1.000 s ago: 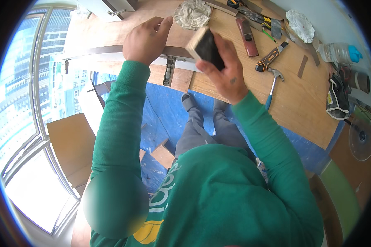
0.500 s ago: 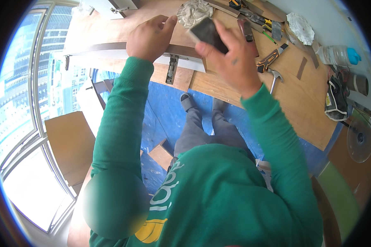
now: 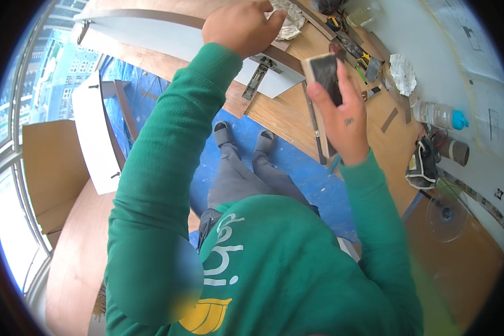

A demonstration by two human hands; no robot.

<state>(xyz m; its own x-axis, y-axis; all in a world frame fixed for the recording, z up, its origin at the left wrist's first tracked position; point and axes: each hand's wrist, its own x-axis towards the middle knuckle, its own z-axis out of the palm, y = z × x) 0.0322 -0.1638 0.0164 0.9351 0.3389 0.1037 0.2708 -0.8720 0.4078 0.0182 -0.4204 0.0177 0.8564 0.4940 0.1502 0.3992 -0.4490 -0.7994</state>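
Observation:
My left hand (image 3: 241, 28) is over the dark top edge (image 3: 182, 18) of a long white board (image 3: 145, 31), its fingers curled; what lies inside them is hidden. A metal hinge (image 3: 261, 75) is fitted to the board just below that hand. A crumpled pale cloth (image 3: 291, 25) lies beyond it. My right hand (image 3: 344, 120) is closed round a wooden block with a dark face (image 3: 325, 75), held tilted over the plywood worktop (image 3: 392, 145), right of the hinge.
Tools including a tape measure (image 3: 334, 23), crumpled paper (image 3: 400, 73), a bottle (image 3: 438, 113) and a black bag (image 3: 420, 162) line the right side. At left are a white panel (image 3: 92, 140), cardboard (image 3: 53, 168) and windows (image 3: 25, 73). Blue sheeting (image 3: 313, 190) covers the floor.
The view has turned. My left hand appears higher and further right. My right hand has moved right with the block, now more upright in the picture and lower.

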